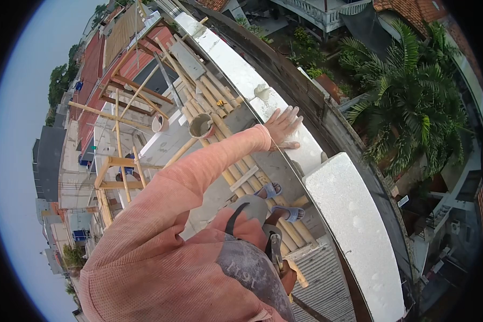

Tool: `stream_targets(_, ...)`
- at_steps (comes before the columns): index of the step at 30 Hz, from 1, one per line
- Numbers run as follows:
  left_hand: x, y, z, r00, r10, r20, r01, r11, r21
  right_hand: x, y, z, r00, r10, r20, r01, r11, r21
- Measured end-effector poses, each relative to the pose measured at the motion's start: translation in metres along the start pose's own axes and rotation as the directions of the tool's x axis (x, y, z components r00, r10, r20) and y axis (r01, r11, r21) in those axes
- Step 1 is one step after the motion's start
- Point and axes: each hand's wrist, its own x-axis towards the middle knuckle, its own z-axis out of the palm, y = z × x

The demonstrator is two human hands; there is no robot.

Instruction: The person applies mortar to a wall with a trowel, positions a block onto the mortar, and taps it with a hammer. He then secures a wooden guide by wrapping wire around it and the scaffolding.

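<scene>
One left hand (pixel 283 126) flat on white block wall (pixel 306 155) | fingers (pixel 291 114) splayed wide | grey cloth (pixel 247 268) print unreadable

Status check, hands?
Left hand flat, open, on white wall block. Right hand low by hip at a tool, grip unclear. Bucket beyond on bamboo poles.

faint digits on grey shorts (pixel 247 271), illegible

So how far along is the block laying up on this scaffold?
Done: white blocks sit end to end in a row. In hand: the left hand lies flat and open on one block, next to the end of a nearer one. Left, it seems: a dab of mortar sits unspread further along, and a bucket stands on the bamboo scaffold.
</scene>
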Motion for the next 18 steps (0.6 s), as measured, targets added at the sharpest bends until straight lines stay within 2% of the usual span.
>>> stream_targets(2, 0.0, 0.0, 0.002, 1.0, 0.001, -0.003, -0.001, 1.0, 0.004, -0.001, 0.0, -0.001, 0.996, -0.06, -0.059, 0.061, 0.998, 0.002)
stream_targets(8, 0.001, -0.001, 0.001, 0.999, -0.028, 0.017, 0.028, 1.0, 0.005, 0.0, 0.008, 0.0, 0.999, -0.047, -0.015, 0.047, 0.998, -0.047)
stream_targets(10, 0.001, -0.001, 0.0, 0.999, -0.029, 0.034, 0.029, 1.0, -0.004, 0.005, 0.009, 0.0, 0.998, -0.059, -0.011, 0.059, 0.998, -0.014)
stream_targets(12, 0.004, -0.008, 0.013, 0.999, 0.01, -0.048, -0.009, 1.0, 0.016, 0.003, 0.006, -0.004, 0.999, -0.037, 0.007, 0.037, 0.999, 0.004)
stream_targets(13, 0.005, -0.005, 0.01, 1.0, -0.01, -0.029, 0.011, 0.999, 0.033, 0.005, 0.005, -0.005, 1.0, -0.019, 0.018, 0.019, 1.0, 0.006)
stream_targets(15, 0.006, -0.003, 0.006, 1.0, -0.021, -0.006, 0.021, 0.999, 0.024, 0.001, 0.014, 0.0, 0.996, -0.082, -0.03, 0.082, 0.996, -0.025)
stream_targets(18, 0.006, -0.003, 0.009, 0.999, -0.018, -0.037, 0.02, 0.998, 0.066, -0.003, 0.018, -0.001, 0.999, 0.002, 0.039, 0.001, 0.998, -0.059)
